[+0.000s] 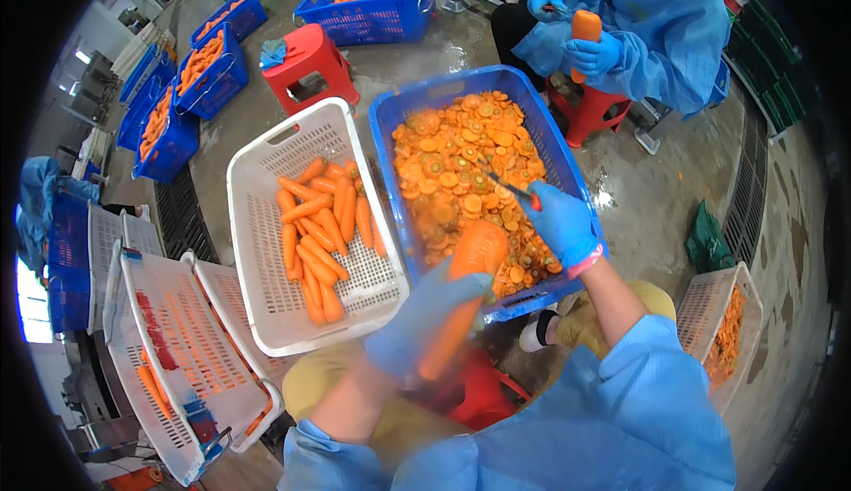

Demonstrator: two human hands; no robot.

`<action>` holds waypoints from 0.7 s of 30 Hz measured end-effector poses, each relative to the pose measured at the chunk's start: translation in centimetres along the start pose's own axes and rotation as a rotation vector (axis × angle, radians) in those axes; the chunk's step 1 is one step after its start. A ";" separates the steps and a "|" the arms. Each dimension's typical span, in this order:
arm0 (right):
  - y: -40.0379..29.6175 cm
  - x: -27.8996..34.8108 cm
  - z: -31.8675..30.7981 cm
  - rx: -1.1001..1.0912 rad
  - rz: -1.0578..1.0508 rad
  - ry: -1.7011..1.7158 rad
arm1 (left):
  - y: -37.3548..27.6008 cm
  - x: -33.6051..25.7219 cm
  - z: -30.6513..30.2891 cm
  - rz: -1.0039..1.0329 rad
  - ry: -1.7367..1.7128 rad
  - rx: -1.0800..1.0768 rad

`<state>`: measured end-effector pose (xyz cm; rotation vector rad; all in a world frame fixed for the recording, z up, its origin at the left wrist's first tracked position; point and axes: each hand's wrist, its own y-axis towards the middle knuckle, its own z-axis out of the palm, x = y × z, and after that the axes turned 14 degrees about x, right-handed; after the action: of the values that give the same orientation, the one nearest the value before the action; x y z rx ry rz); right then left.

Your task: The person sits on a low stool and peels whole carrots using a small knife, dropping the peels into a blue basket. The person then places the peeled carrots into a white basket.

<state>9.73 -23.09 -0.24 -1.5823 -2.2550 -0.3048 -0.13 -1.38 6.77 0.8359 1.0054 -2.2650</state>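
A large orange carrot (480, 252) is gripped in my gloved left hand (425, 318), its thick end tilted up and away from me. Hand and lower carrot are blurred. My right hand (565, 225), also in a blue glove, grips a knife (508, 186) with a red part on its handle; the blade points away to the left. Below both lies a blue plastic crate (479, 79) holding carrot slices and cut ends (469, 152). To its left, a white perforated crate (266, 318) contains whole carrots (322, 225).
A co-worker (651, 32) opposite holds a carrot (586, 26). Red stools stand there (598, 115) and behind the white crate (312, 69). Blue crates of carrots (372, 19) line the wet floor. White crates flank me at left (193, 331) and right (698, 305); a floor drain (741, 165) runs at right.
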 end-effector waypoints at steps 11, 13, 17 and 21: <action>-0.7 2.8 0.9 0.070 -0.148 -0.049 | 1.4 0.8 -0.9 0.089 0.050 -0.142; -0.4 2.0 0.7 0.075 -0.070 -0.017 | 1.0 0.7 -0.4 0.105 0.099 -0.103; -0.3 1.8 0.5 -0.029 -0.073 0.107 | 0.8 0.0 0.1 0.104 0.066 -0.112; -1.8 3.6 0.3 -0.015 -0.279 0.107 | 1.5 0.4 -0.9 0.116 -0.027 -0.163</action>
<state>6.85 -20.50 1.04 -1.2248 -2.3926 -0.4691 0.90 -1.61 5.35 0.7722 1.0843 -2.0614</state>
